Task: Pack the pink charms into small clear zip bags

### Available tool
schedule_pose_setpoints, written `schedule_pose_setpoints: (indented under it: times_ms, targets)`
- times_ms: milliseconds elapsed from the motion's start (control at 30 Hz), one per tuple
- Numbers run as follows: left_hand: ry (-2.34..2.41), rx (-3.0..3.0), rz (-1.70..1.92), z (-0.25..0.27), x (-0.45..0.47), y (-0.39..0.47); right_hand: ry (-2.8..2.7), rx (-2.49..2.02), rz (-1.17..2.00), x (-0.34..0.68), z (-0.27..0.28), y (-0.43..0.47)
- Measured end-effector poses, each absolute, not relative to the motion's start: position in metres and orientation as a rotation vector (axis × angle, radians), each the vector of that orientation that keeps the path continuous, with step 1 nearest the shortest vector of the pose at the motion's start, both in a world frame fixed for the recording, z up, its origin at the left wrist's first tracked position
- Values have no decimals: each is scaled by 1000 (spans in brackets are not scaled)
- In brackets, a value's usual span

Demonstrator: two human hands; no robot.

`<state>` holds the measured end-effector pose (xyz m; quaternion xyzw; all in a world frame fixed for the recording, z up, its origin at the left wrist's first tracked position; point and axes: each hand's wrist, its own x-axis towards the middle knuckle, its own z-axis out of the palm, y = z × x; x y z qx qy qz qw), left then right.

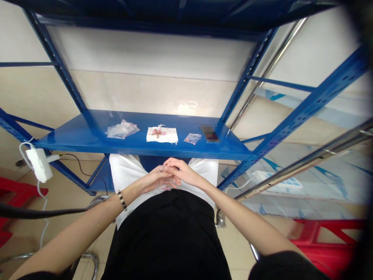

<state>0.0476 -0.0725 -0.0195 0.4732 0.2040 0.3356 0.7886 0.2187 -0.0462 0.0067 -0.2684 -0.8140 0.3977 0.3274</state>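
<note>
Both hands meet over my lap, below the front edge of the blue shelf (87,138). My left hand (159,179) and my right hand (180,171) together pinch a small clear plastic bag (161,169), which is mostly hidden by the fingers. On my left wrist sits a beaded bracelet (122,200). The shelf carries a white cloth with small pink bits on it (162,134), a crumpled clear bag (121,129) to its left and a tiny bag with pink contents (192,138) to its right.
A small dark object (210,134) lies at the shelf's right end. A white power adapter (38,164) hangs with its cable at the left. Blue uprights frame the shelf. Red stools (326,233) stand at the floor on both sides.
</note>
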Motion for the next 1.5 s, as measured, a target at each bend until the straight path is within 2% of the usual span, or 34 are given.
schedule_pose_setpoints:
  times_ms: [433,667,1033,1500]
  targets:
    - [447,1103,563,-11,44,-73,-2006,-1003,739,222,3,-44]
    - [474,1235,350,-13,45,-66,-1859,-1089,654,224,2,-35]
    - [572,1399,537,-8,36,-63,-1628,-903,956,219,8,-46]
    - [611,1488,495,-12,32,-57,-1566,-852,1076,225,12,-45]
